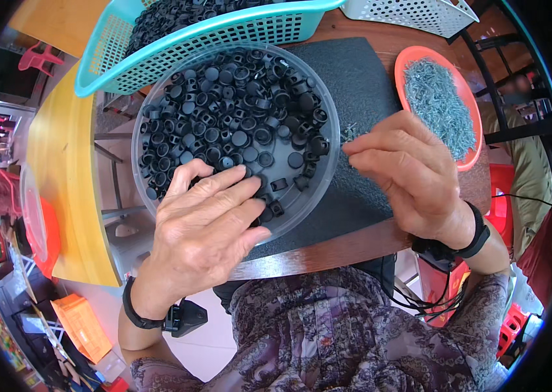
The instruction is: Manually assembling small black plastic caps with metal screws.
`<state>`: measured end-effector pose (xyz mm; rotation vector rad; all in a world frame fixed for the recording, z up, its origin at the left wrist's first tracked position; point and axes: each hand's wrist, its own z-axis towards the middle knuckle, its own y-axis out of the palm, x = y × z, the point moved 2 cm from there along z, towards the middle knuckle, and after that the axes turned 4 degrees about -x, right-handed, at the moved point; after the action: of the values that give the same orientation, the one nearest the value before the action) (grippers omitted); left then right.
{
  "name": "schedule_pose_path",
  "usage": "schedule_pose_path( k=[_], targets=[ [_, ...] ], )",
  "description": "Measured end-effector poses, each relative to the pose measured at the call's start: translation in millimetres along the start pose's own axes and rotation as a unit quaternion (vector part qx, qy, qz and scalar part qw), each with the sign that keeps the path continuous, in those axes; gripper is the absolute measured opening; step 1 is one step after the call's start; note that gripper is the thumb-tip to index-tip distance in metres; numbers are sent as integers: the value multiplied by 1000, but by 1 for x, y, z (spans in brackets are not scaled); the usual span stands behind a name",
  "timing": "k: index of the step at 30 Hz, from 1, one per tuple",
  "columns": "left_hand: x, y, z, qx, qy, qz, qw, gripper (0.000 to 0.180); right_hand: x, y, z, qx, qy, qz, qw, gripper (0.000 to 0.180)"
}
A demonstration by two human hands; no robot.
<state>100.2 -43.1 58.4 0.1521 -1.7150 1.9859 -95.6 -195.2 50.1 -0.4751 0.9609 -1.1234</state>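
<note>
My left hand point(207, 219) reaches into a round clear plastic tub point(336, 147) with its fingers stretched out. The fingertips touch the small black round plastic pieces point(240, 138) heaped in it, some cap-like and some hollow. Over the dark mat point(354, 78), just right of the tub, my right hand point(410, 173) is closed with thumb and fingers drawn together. Whatever it pinches, if anything, is hidden. A few small silvery metal pieces point(348, 132) lie on the mat by its fingertips.
An orange bowl point(401, 59) of thin silvery metal pieces stands at the right. Behind the tub is a turquoise basket point(224, 39) holding more black pieces, with a white perforated basket point(413, 14) beside it. The brown table's front edge point(328, 251) runs below my hands.
</note>
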Motion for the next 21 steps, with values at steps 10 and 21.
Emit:
schedule_pose_path(
  k=[10,21],
  targets=[
    [6,4,24,33,19,56,998,37,-3,1,-4,28,-13,20,999,30],
    [-9,0,10,25,13,68,997,29,-2,-3,-10,20,28,21,999,23]
  ],
)
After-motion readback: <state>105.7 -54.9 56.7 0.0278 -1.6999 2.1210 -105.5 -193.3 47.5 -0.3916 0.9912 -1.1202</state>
